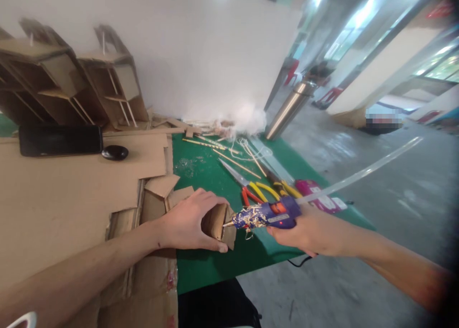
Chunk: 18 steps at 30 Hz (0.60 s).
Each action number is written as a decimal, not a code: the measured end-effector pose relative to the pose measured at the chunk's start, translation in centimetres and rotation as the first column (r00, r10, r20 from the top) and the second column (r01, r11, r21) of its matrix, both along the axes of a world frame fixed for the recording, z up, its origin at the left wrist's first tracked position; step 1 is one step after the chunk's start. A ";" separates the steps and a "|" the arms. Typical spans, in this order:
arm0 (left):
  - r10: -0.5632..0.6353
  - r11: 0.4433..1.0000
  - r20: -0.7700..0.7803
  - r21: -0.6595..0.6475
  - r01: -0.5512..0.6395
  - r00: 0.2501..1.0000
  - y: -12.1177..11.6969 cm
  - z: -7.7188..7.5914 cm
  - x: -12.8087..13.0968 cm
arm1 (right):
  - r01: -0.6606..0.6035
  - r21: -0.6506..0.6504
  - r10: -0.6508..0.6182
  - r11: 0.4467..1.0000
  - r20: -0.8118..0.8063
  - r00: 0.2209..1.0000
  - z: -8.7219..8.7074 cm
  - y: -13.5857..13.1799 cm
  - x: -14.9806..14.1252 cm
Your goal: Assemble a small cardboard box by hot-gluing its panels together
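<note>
My left hand is closed around a small folded cardboard piece, thumb below and fingers above. In my right hand is a blue glue gun, its barrel covered with pale shavings and a small red light showing on its body. The metal nozzle touches or nearly touches the cardboard's right edge; I cannot tell which. From the back of the gun a long clear glue stick sticks out to the upper right. Scissors with red and yellow handles lie just beyond the gun.
Cardboard sheets cover the left side, with a black phone, a mouse and cardboard shelves behind. Thin sticks, white fluff, a steel bottle and a magenta packet are on the green table.
</note>
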<state>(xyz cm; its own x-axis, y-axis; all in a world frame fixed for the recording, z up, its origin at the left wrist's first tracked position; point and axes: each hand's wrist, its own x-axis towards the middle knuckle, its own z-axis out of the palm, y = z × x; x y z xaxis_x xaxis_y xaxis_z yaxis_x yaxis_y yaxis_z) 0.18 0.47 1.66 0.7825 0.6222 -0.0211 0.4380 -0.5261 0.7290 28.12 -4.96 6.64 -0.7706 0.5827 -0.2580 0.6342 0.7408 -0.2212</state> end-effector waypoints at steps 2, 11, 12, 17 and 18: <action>-0.002 1.000 0.000 0.002 0.002 1.000 0.0 0.0 0.0 | -0.065 0.079 0.060 0.995 0.060 0.996 0.3 0.0 -0.3; -0.005 1.000 0.005 0.005 0.005 1.000 0.0 -0.3 0.0 | 0.166 -0.172 -0.166 0.971 0.017 0.986 1.3 0.3 -1.0; -0.005 1.000 0.002 0.006 0.005 1.000 0.0 -0.3 0.0 | 0.220 -0.230 -0.221 0.948 0.022 0.975 1.3 0.3 -0.9; -0.006 1.000 0.001 0.006 0.006 1.000 0.0 -0.3 -0.1 | 0.356 -0.390 -0.371 0.849 0.039 0.928 0.6 0.3 0.2; -0.005 1.000 0.000 0.003 0.005 1.000 0.0 -0.3 -0.1 | 0.371 -0.410 -0.396 0.833 0.027 0.918 0.4 0.3 0.4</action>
